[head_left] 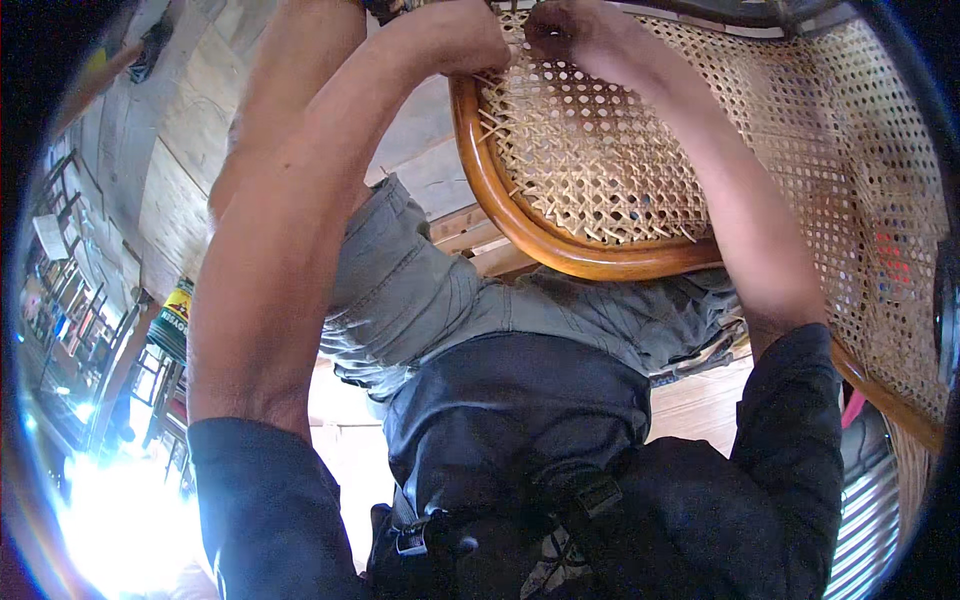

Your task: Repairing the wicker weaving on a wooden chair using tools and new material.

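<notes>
A chair part with a curved, glossy brown wooden frame (pixel 600 262) and a woven cane seat panel (pixel 590 165) lies across my lap. At its far left edge is my left hand (pixel 478 42), curled by the frame with its fingertips mostly hidden. Close beside it, over the far part of the cane, my right hand (pixel 578 38) has its fingers drawn together. Whatever either hand grips is too small or hidden to make out. Short loose cane ends stick out along the inner rim of the frame.
A second cane panel (pixel 850 180) rises at the right, joined to a wooden rail (pixel 890 400). To the left stands a dark green can (pixel 172 318) with a yellow band. Wooden boards (pixel 190 150) cover the floor. Bright light glares at the lower left.
</notes>
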{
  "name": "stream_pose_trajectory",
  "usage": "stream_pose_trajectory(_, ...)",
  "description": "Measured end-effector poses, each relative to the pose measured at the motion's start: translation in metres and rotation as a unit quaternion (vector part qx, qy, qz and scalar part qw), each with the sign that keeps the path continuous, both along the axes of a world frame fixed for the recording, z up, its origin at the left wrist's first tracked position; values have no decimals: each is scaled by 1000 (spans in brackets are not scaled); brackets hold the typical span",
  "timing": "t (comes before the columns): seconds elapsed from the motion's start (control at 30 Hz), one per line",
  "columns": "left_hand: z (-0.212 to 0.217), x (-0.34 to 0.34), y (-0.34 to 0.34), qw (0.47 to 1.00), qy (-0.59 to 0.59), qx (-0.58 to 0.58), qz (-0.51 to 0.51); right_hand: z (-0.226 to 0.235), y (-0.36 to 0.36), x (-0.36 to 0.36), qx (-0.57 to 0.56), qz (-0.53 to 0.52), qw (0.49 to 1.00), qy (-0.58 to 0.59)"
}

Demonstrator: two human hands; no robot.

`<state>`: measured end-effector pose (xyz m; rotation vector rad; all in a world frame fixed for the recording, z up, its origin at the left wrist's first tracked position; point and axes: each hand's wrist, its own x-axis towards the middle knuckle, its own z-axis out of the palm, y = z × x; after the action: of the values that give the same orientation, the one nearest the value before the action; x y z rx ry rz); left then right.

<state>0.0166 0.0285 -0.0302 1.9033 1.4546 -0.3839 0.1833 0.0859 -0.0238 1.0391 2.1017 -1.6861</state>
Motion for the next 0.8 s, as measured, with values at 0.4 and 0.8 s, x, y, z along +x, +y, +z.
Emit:
stream_pose_trajectory(0.4, 29, -19, -33, 961, -43, -4, 272, -131, -15, 8, -498, -90, 607, 613)
stream_pose_trajectory(0.8, -29, -28, -2, 1000, 4, -15, -21, 1, -21, 31, -222, -276, 809, 469)
